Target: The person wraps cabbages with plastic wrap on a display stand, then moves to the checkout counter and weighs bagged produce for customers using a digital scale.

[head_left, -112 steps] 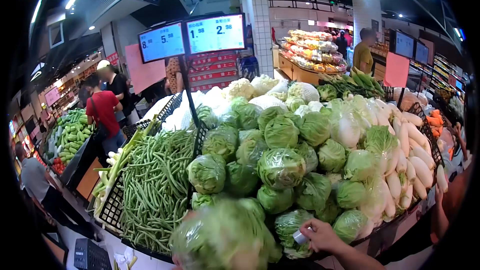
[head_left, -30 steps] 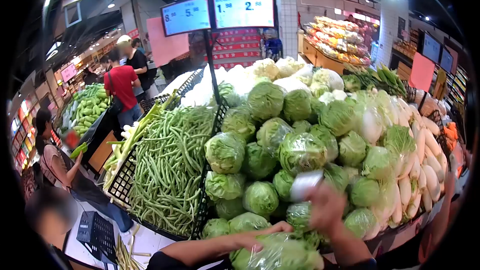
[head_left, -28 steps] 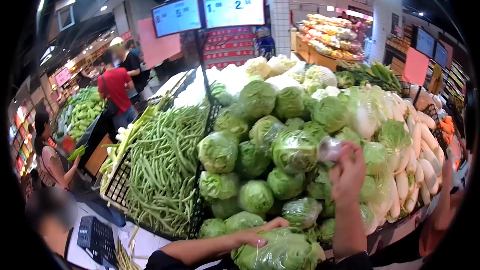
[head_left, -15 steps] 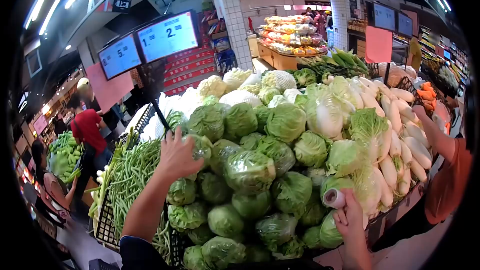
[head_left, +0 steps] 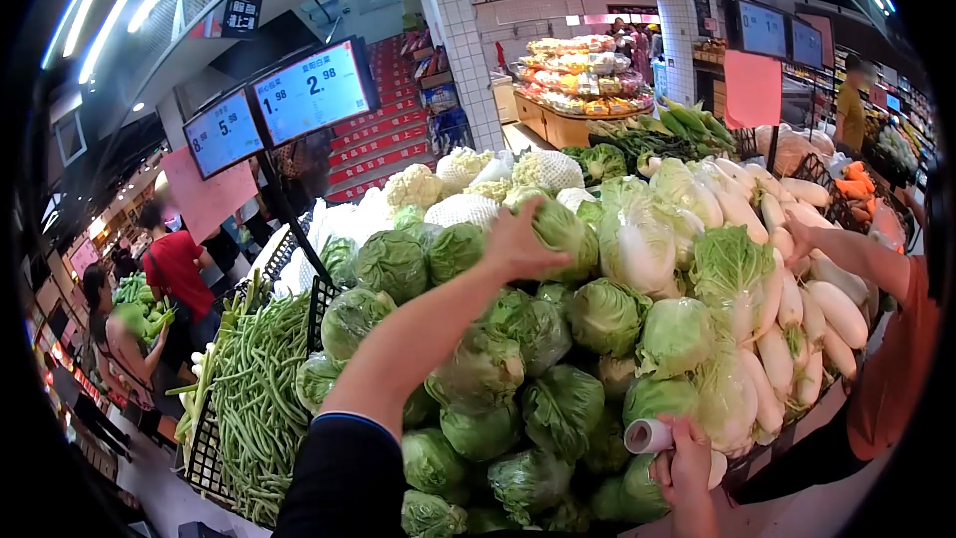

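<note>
My left hand (head_left: 528,244) reaches across the pile with its fingers spread, at the left side of a round green cabbage (head_left: 571,237). The fingertips overlap the cabbage, but how firmly they touch it I cannot tell. Down at the lower right, my right hand (head_left: 685,473) is closed around a small white roll (head_left: 647,435) with a hollow core, its open end turned left. Beneath and between both hands lie more cabbages, several in clear film, such as a wrapped cabbage (head_left: 476,369).
Green beans (head_left: 264,389) fill a black crate on the left. White radishes (head_left: 792,339) and wrapped napa cabbages (head_left: 637,239) lie right, cauliflowers (head_left: 413,186) behind. Price screens (head_left: 311,85) stand on poles. At right, another person's arm (head_left: 856,254) reaches into the radishes.
My left hand has moved right and farther back, from the cabbages beside the beans to one near the cauliflowers. My right hand keeps the roll. The other person's hand has come down onto the radishes.
</note>
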Demonstrator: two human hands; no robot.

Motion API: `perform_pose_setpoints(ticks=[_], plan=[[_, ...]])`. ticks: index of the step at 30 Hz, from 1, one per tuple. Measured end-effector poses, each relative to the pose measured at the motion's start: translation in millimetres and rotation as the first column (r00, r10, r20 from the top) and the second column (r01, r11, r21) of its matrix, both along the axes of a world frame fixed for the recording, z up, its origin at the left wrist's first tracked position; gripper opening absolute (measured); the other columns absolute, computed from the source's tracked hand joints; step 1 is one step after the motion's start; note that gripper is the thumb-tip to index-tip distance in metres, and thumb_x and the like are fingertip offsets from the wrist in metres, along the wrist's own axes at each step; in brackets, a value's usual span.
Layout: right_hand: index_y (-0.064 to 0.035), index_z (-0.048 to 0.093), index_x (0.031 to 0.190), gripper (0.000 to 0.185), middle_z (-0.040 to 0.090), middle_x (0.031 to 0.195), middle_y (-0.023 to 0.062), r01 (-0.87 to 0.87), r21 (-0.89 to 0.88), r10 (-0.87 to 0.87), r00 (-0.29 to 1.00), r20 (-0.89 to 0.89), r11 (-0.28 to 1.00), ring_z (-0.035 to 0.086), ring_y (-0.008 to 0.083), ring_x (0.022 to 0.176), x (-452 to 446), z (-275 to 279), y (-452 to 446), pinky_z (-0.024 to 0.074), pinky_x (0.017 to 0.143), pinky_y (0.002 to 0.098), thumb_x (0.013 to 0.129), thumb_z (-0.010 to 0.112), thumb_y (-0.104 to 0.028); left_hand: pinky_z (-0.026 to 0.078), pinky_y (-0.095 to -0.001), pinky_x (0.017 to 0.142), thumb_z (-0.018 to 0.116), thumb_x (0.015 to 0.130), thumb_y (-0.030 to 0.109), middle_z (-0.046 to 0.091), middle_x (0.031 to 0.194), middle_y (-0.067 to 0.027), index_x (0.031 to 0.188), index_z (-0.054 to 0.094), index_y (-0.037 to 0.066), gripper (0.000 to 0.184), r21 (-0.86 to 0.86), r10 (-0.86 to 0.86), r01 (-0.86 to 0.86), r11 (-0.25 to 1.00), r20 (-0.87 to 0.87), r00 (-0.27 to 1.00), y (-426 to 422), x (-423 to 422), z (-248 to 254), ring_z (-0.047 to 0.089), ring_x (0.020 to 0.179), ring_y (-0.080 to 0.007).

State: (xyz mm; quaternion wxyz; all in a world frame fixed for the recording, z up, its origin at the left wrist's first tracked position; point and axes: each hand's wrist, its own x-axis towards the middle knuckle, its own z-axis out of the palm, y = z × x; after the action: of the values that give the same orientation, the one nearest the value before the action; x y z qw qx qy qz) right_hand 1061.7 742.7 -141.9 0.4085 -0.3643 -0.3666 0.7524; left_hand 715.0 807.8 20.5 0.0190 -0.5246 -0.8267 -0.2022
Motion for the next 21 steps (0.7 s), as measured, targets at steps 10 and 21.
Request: perform_pose_setpoints(ticks=[10, 21], plan=[[-0.0002, 0.063, 0.099, 0.028, 0.058, 0.061, 0.0064, -0.508, 0.121, 0.468, 0.846, 0.256, 0.853, 0.041, 0.0082, 0.033, -47.2, 105.9, -50.0, 0.033, 0.032, 0.0237, 0.094, 0.047, -0.023, 0.04, -0.0516, 0.086, 0.083, 0.049, 0.042, 0.032, 0.126, -0.0277, 0.133, 0.035, 0.014, 0.101, 0.236, -0.229, 0.461, 0.856, -0.626, 0.746, -267.6, 52.2, 58.8, 0.042, 0.111, -0.0391], [0.015, 0.005, 0.133, 0.101, 0.055, 0.059, 0.0143, -0.754, -0.06, 0.65, 0.519, 0.555, 0.654, 0.047, 0.0153, 0.034, -165.3, 90.7, -104.4, 0.0426, 0.034, 0.0303, 0.078, 0.065, -0.044, 0.033, -0.0567, 0.089, 0.075, 0.064, 0.037, 0.02, 0.138, -0.0294, 0.129, 0.038, 0.035, 0.075, 0.32, -0.225, 0.389, 0.864, -0.446, 0.866, -329.1, 35.6, -118.3, 0.027, 0.121, -0.0521]])
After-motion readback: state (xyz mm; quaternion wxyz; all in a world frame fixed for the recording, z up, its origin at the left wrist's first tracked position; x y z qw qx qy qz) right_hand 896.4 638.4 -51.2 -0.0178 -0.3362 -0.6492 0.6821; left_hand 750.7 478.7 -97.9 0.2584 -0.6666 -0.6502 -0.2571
